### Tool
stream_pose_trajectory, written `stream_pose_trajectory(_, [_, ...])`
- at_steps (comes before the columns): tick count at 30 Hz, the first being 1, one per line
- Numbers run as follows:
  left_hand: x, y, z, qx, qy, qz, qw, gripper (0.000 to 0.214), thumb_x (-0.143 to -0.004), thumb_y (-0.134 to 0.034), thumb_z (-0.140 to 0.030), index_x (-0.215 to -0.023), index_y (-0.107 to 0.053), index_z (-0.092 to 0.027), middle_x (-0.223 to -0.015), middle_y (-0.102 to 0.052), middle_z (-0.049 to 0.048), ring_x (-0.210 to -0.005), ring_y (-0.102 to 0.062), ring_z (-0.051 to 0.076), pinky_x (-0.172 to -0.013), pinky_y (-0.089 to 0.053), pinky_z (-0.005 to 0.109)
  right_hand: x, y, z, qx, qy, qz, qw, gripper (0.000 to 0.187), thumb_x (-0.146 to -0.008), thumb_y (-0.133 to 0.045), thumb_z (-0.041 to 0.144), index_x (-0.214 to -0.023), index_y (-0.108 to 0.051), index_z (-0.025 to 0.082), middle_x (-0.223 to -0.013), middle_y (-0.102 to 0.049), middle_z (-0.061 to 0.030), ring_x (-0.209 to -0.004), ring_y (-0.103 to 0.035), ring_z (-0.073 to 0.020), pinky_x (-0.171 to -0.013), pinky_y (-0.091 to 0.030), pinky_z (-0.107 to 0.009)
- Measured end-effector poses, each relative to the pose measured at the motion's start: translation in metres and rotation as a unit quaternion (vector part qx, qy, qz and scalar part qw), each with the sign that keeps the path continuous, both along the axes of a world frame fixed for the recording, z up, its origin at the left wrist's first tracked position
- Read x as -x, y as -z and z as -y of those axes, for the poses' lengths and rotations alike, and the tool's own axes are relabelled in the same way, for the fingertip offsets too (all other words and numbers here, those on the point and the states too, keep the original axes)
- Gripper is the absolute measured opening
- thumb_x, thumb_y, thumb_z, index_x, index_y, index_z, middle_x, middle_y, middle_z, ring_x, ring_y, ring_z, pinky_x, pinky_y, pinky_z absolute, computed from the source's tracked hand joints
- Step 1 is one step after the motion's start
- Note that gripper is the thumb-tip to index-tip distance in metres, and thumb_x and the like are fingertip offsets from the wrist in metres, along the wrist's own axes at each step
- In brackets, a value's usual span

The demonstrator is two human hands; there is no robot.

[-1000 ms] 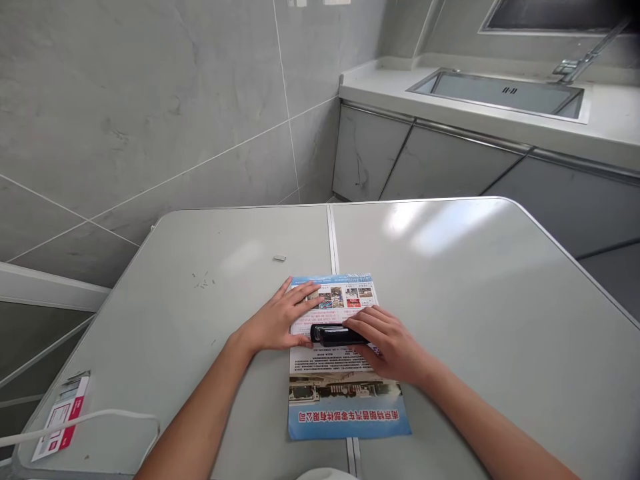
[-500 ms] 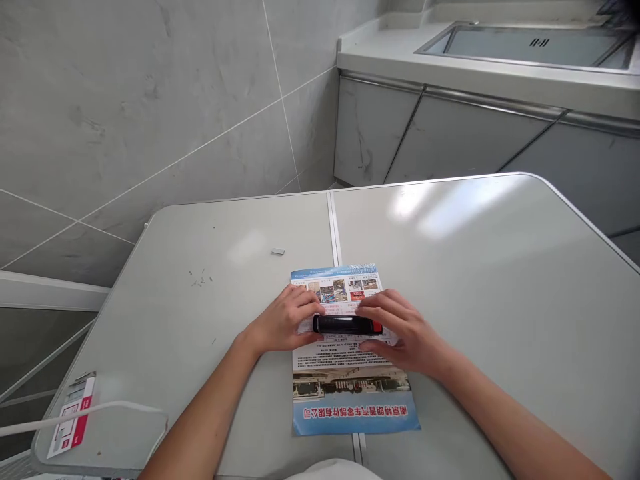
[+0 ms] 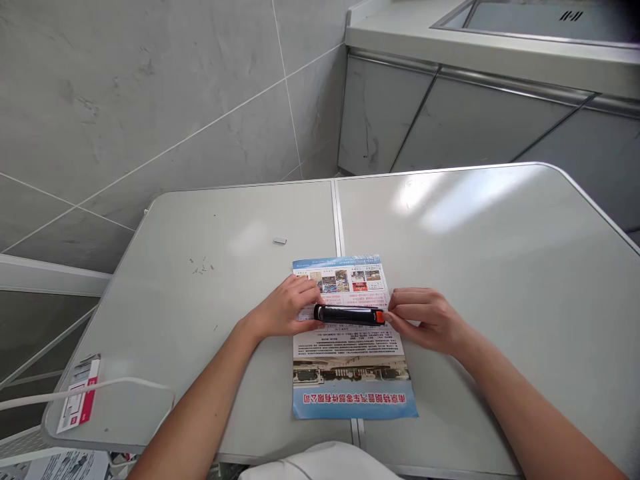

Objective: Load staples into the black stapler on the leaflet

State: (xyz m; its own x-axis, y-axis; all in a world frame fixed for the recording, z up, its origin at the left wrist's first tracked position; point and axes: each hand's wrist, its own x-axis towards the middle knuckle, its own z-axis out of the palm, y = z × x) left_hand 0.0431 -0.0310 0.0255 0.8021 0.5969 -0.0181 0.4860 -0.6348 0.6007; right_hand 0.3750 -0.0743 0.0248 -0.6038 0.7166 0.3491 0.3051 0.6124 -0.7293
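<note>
By the table's [image 3: 475, 280] near left corner, a card [image 3: 76, 408]; midway along the near edge, a leaflet [image 3: 350, 340]. On it, left hand [image 3: 289, 308] grips the stapler's [image 3: 350, 315] left end, right hand [image 3: 430, 320] pinches its orange end. Farther, a strip [image 3: 280, 241].

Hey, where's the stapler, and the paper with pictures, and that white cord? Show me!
Stapler [image 3: 347, 315]: head view, on the middle of its black top.
Paper [image 3: 350, 347]: head view, on the small print nearer the person than the stapler.
White cord [image 3: 117, 381]: head view, on its long upper stretch.
</note>
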Motion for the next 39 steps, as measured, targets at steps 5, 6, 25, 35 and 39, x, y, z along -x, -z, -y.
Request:
stream_pose_trajectory(5, [0.000, 0.002, -0.002, -0.005, 0.002, 0.002, 1.000, 0.024, -0.092, -0.072, -0.043, -0.099, -0.062, -0.022, -0.101, -0.067, 0.0045, -0.094, -0.059, 0.023, -0.086, -0.038, 0.036, 0.008, 0.007, 0.001, -0.010, -0.011, 0.031, 0.999, 0.039, -0.101, -0.053, 0.012, -0.068, -0.035, 0.022, -0.066, -0.038, 0.0036, -0.060, -0.033, -0.0130, -0.060, -0.025, -0.031])
stream_pose_trajectory(6, [0.000, 0.002, -0.002, -0.005, 0.001, 0.004, 1.000, 0.023, -0.092, -0.072, -0.042, -0.099, -0.062, -0.022, -0.101, -0.067, 0.0043, -0.095, -0.059, 0.023, -0.086, -0.039, 0.035, 0.010, 0.007, 0.002, -0.018, -0.011, 0.035, 0.999, 0.039, -0.101, -0.053, 0.012, -0.068, -0.034, 0.022, -0.066, -0.037, 0.0038, -0.060, -0.032, -0.0130, -0.060, -0.025, -0.031])
stream_pose_trajectory(25, [-0.002, 0.000, -0.001, 0.006, -0.005, -0.001, 1.000, 0.025, -0.093, -0.072, -0.042, -0.099, -0.061, -0.021, -0.098, -0.066, 0.0032, -0.091, -0.058, 0.022, -0.086, -0.038, 0.035, -0.009, 0.001, 0.000, -0.059, -0.034, 0.029, 0.997, 0.016, -0.100, -0.060, 0.018, -0.108, -0.074, 0.020, -0.062, -0.050, 0.0030, -0.054, -0.042, -0.0122, -0.058, -0.031, -0.030])
stream_pose_trajectory(35, [-0.002, 0.000, -0.002, 0.015, -0.005, 0.001, 1.000, 0.025, -0.092, -0.073, -0.042, -0.098, -0.060, -0.021, -0.097, -0.066, 0.0029, -0.089, -0.057, 0.021, -0.085, -0.037, 0.035, -0.011, -0.005, -0.002, -0.019, -0.046, 0.054, 0.997, 0.021, -0.103, -0.056, 0.021, -0.088, -0.072, 0.022, -0.058, -0.047, 0.0034, -0.052, -0.041, -0.0119, -0.056, -0.031, -0.030])
stream_pose_trajectory(39, [-0.002, 0.000, -0.003, 0.017, -0.008, 0.007, 1.000, 0.026, -0.091, -0.074, -0.044, -0.095, -0.062, -0.022, -0.093, -0.066, 0.0021, -0.086, -0.057, 0.021, -0.084, -0.037, 0.034, -0.016, -0.008, -0.004, 0.020, -0.053, 0.073, 0.996, 0.027, -0.105, -0.055, 0.026, -0.084, -0.071, 0.021, -0.057, -0.042, 0.0043, -0.051, -0.038, -0.0108, -0.054, -0.028, -0.030])
